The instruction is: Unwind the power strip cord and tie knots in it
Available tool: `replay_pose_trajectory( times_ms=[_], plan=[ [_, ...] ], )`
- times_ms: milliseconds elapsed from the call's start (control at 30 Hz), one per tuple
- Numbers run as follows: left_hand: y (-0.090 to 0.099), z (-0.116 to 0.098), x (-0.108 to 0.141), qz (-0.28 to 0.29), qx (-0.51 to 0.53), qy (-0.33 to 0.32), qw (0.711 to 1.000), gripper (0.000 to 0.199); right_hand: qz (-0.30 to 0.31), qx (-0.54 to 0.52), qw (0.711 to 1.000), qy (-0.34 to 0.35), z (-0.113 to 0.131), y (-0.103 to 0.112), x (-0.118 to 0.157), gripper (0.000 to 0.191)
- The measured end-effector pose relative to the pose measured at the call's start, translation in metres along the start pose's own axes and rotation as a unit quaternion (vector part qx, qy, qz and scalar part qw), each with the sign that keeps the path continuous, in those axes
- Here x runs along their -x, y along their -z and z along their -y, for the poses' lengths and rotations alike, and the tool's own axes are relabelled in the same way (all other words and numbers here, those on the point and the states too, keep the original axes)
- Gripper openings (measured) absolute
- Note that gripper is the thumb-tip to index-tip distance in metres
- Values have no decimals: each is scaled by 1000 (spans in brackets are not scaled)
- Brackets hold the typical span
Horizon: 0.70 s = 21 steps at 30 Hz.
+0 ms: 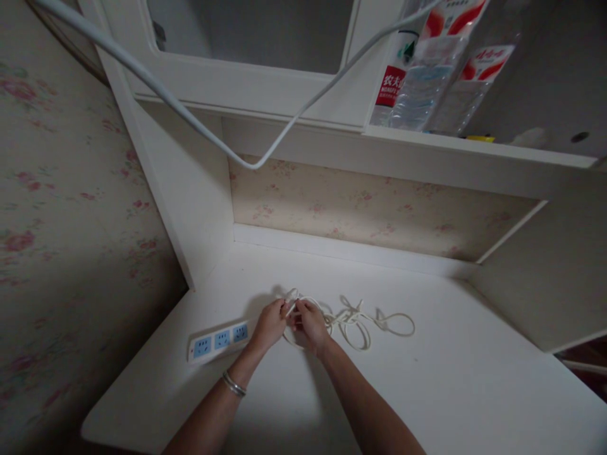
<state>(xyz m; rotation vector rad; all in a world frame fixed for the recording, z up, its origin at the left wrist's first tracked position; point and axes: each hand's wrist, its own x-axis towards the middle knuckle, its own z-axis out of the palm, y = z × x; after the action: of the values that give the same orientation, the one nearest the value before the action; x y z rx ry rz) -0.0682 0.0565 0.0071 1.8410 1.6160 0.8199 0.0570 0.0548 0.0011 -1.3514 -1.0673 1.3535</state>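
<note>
On the white desk lies a white power strip (pixel 220 340) with blue socket faces, its right end behind my left hand (pixel 272 323). Both hands meet just right of the strip, with fingers pinched round the pale cord (pixel 356 323). My right hand (pixel 310 323) grips the cord close beside the left. A white plug-like end (pixel 292 294) pokes up just beyond the fingertips. The rest of the cord spreads to the right in loose, tangled loops. My fingers hide part of the held cord.
A white desk (pixel 427 379) stands against floral wallpaper (pixel 313 202). Above hangs a cabinet with a shelf holding several plastic bottles (pixel 422 82). A thick white cable (pixel 199 126) droops across the upper view. A side panel (pixel 184 189) rises at the left.
</note>
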Motion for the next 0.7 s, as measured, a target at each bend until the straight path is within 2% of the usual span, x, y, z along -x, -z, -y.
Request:
replay_pose_trajectory(
  times_ms=[133, 267, 467, 567, 700],
  plan=[
    [6, -3, 2, -7, -85, 4, 996, 28, -18, -15, 999, 27, -2, 0, 3, 43],
    [7, -5, 5, -11, -155, 17, 988, 34, -39, 27, 997, 68, -5, 1, 5, 42],
    [9, -8, 9, 34, -208, -12, 977, 45, -45, 123, 975, 177, 2, 14, -1, 32],
    [12, -10, 12, 56, -215, -56, 973, 40, 1, 163, 968, 191, 6, 20, -4, 32],
    [11, -11, 16, 59, -240, -80, 966, 40, 104, 225, 954, 166, 13, 28, -8, 33]
  ],
)
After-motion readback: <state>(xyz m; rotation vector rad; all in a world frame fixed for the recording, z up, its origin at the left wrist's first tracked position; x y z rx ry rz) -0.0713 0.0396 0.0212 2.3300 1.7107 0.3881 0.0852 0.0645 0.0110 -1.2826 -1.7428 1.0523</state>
